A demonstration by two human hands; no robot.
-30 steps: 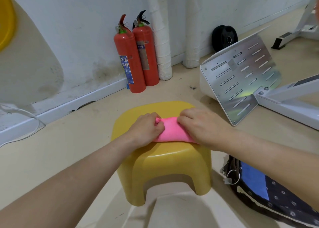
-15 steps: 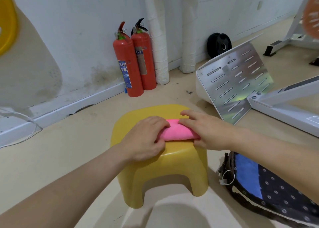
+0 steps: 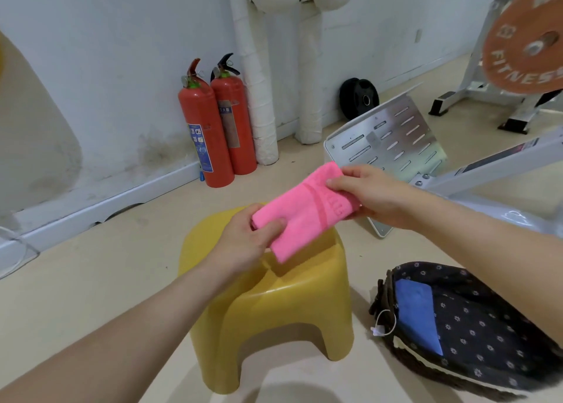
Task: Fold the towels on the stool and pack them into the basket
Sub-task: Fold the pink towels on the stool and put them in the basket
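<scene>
A folded pink towel (image 3: pixel 304 210) hangs in the air above the yellow plastic stool (image 3: pixel 274 305). My left hand (image 3: pixel 246 241) pinches its near left end and my right hand (image 3: pixel 374 195) grips its far right end. Nothing else lies on the stool's seat. To the right of the stool, on the floor, sits a dark basket (image 3: pixel 475 329) with a flower-print lining. A folded blue towel (image 3: pixel 417 314) lies inside it against the left wall. My right forearm crosses over the basket's far side.
Two red fire extinguishers (image 3: pixel 216 128) stand by the white wall behind the stool. A slotted metal plate (image 3: pixel 390 140) on a white gym frame lies to the right. An orange weight plate (image 3: pixel 527 37) hangs top right. White padded pipes (image 3: pixel 259 98) run up the wall.
Both hands have lifted the pink towel off the stool's seat and carried it up and to the right. The stool top is now bare.
</scene>
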